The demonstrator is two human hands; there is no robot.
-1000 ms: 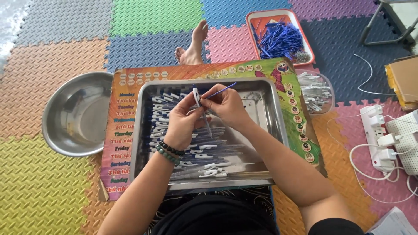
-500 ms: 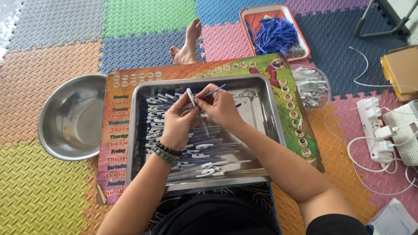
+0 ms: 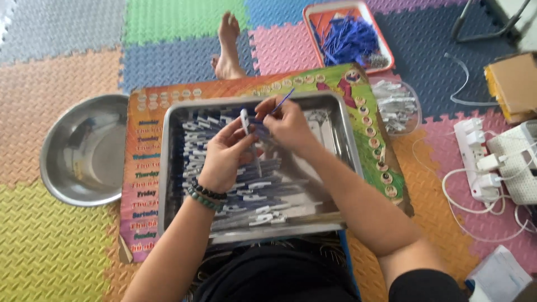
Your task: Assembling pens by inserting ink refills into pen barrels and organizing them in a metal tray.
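My left hand [image 3: 224, 154] pinches a small white pen piece [image 3: 244, 119] upright over a steel tray [image 3: 168, 168]. Close beside it, my right hand [image 3: 288, 126] holds a thin blue refill [image 3: 283, 100] that points up and to the right; the two hands nearly touch. Several white and blue pen parts [image 3: 246, 193] lie in rows across the tray under both hands. A beaded bracelet sits on my left wrist.
The tray rests on a colourful printed board [image 3: 140, 179] on foam floor mats. A steel bowl [image 3: 84, 151] lies to the left. A red tray of blue refills [image 3: 348, 34] and a clear tub of white parts [image 3: 398, 105] lie at the upper right. A power strip [image 3: 475, 159], a cardboard box [image 3: 512, 84] and my bare foot [image 3: 226, 47] are also here.
The view has shifted slightly. Both hands stay together over the tray with the white piece and the blue refill, which is angled a little differently.
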